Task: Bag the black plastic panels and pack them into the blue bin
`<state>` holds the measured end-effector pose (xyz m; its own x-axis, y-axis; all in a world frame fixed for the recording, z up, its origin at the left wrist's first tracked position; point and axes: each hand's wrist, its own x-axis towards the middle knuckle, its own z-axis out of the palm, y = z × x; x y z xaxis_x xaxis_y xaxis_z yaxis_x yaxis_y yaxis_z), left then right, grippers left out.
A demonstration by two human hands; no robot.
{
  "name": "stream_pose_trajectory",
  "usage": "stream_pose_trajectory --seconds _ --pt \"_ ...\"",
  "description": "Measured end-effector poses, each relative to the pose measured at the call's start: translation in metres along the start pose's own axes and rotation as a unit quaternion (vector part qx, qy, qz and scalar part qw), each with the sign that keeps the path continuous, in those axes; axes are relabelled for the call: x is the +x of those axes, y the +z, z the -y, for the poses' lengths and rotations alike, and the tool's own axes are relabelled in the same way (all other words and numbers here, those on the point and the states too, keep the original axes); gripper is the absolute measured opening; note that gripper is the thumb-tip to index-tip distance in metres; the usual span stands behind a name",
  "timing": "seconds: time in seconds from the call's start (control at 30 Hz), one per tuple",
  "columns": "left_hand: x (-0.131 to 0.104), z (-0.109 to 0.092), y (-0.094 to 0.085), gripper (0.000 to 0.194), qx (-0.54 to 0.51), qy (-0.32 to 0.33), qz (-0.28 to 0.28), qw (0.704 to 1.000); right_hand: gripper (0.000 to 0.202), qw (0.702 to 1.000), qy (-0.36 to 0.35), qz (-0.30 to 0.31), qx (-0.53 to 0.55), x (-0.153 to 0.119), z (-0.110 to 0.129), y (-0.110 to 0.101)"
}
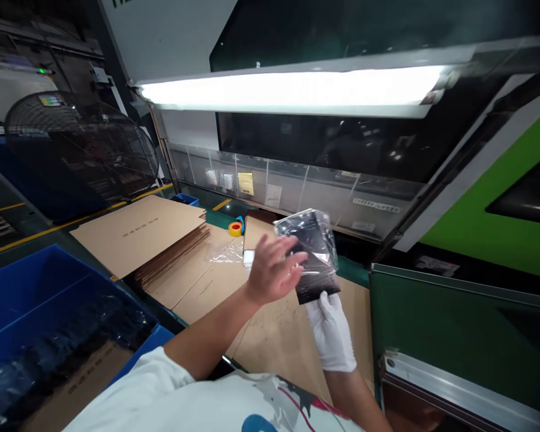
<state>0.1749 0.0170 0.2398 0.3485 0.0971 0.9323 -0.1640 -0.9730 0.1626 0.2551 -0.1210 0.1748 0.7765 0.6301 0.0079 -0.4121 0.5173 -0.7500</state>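
A dark, flat rectangular piece (314, 249) is partly inside a clear plastic bag (330, 240) above the cardboard-covered table. My right hand (330, 330), in a white glove, grips the lower edge of the dark piece, thumb on top. My bare left hand (274, 270) is at the left side of the bag, its fingers spread and slightly blurred. Whether its fingertips touch the plastic cannot be made out.
Stacked cardboard sheets (139, 231) lie on the left, beside a blue bin (22, 282) of bagged dark items. Yellow tape (235, 228) and loose clear plastic (225, 252) are behind my left hand. A green conveyor (454, 324) stands at right, a lamp (288, 90) overhead.
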Motion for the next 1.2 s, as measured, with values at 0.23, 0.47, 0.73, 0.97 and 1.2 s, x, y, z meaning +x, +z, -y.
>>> stream_pose_trajectory --seconds 0.23,0.47,0.73,0.97,1.2 --pt "0.001 -0.001 0.008 0.050 -0.355 -0.495 0.003 0.793 0.053 0.998 0.010 -0.005 0.066 -0.014 0.023 0.014" --pt "0.000 -0.006 0.008 0.036 -0.374 -0.510 0.098 0.769 0.050 0.996 -0.011 -0.008 0.083 -0.012 0.027 0.012" --pt "-0.037 -0.005 0.014 0.041 -0.362 -0.455 0.320 0.748 0.047 0.999 -0.013 -0.023 0.045 -0.002 0.030 0.001" --pt "-0.022 -0.022 -0.026 0.029 -0.306 -0.379 0.522 0.700 0.046 0.997 -0.037 -0.003 -0.065 -0.004 0.039 -0.003" --pt "0.068 -0.022 -0.064 0.031 -0.141 -0.143 0.334 0.921 0.033 0.944 -0.027 0.137 -0.298 -0.011 0.045 -0.008"
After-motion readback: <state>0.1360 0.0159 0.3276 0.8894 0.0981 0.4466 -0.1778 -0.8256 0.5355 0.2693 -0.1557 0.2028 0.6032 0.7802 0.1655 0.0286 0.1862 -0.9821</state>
